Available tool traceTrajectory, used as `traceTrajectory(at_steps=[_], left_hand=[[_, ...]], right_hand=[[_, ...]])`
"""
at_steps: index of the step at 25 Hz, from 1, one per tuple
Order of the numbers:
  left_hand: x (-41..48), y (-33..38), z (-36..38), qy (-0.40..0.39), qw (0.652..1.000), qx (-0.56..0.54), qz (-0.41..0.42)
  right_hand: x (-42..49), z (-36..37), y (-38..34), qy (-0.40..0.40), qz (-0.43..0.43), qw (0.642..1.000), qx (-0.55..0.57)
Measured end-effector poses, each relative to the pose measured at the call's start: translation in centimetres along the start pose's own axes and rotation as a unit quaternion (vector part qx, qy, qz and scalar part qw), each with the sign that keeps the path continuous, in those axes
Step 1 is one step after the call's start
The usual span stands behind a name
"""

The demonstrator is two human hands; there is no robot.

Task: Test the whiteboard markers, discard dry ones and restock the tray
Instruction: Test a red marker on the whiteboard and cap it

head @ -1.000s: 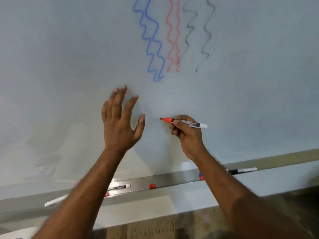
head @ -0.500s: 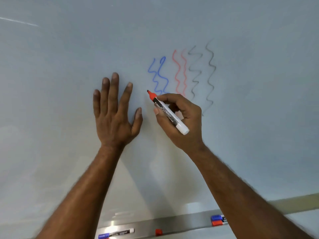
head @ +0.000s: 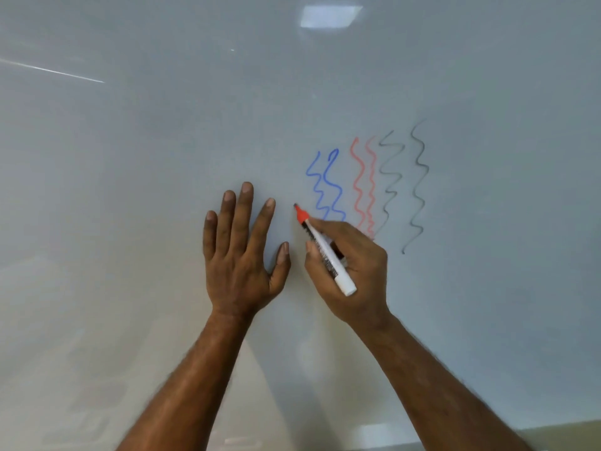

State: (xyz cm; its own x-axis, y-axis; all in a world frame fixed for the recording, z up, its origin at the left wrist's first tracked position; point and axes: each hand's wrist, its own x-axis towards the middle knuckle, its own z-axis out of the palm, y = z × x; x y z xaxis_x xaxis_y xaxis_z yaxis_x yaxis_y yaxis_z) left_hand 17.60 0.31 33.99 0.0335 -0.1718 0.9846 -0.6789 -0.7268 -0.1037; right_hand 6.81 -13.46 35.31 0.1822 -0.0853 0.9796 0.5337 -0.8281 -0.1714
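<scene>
Your left hand [head: 240, 255] was flat on the whiteboard [head: 130, 190], fingers straight and spread, holding nothing. Your right hand [head: 351, 268] had its fingers curled around the red marker [head: 322, 249], uncapped, tip up against the board just left of the blue squiggles [head: 327, 187], with red squiggles [head: 362, 183] and black squiggles [head: 403, 187] further right.

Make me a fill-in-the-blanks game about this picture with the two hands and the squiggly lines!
1. The right hand grips a ____.
2. The left hand lies flat on the ____, holding nothing.
3. The leftmost squiggles are ____.
4. The rightmost squiggles are ____.

Missing words: marker, whiteboard, blue, black.
</scene>
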Motion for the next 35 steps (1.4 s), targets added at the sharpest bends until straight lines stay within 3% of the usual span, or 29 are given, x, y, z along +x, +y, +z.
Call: traceTrajectory(at_steps=[5,8,12,17,20,23,27,30,35], left_hand=[[-0.4,-0.1,0.1,0.0,1.0,-0.001,-0.003],[-0.5,-0.1,0.2,0.005,1.0,-0.004,-0.004],[-0.7,0.0,0.3,0.008,1.0,-0.004,-0.006],[-1.0,0.0,0.3,0.006,1.0,0.001,-0.009],[-1.1,-0.1,0.3,0.003,1.0,-0.002,-0.005],[-1.6,-0.4,0.3,-0.004,1.0,0.001,0.004],[-2.6,-0.6,0.4,-0.015,1.0,-0.001,0.005],[-3.2,-0.6,0.3,-0.021,1.0,0.0,0.006],[-5.1,-0.4,0.3,-0.037,0.999,-0.009,-0.011]], right_hand=[[-3.4,-0.9,0.4,0.005,0.045,0.999,0.001],[-6.8,-1.2,0.6,-0.041,0.061,0.997,-0.019],[-7.3,-1.0,-0.7,-0.061,0.174,0.98,0.07],[1.6,-0.6,-1.7,0.009,0.081,0.995,0.055],[4.5,0.6,-1.6,0.009,0.059,0.996,0.062],[2.8,0.6,-1.7,-0.052,0.054,0.995,0.059],[-1.7,-0.1,-0.9,-0.001,0.091,0.995,0.039],[-4.3,-0.4,-1.4,-0.048,0.088,0.995,0.008],[-7.5,-1.6,-0.9,-0.049,0.119,0.992,-0.01]])
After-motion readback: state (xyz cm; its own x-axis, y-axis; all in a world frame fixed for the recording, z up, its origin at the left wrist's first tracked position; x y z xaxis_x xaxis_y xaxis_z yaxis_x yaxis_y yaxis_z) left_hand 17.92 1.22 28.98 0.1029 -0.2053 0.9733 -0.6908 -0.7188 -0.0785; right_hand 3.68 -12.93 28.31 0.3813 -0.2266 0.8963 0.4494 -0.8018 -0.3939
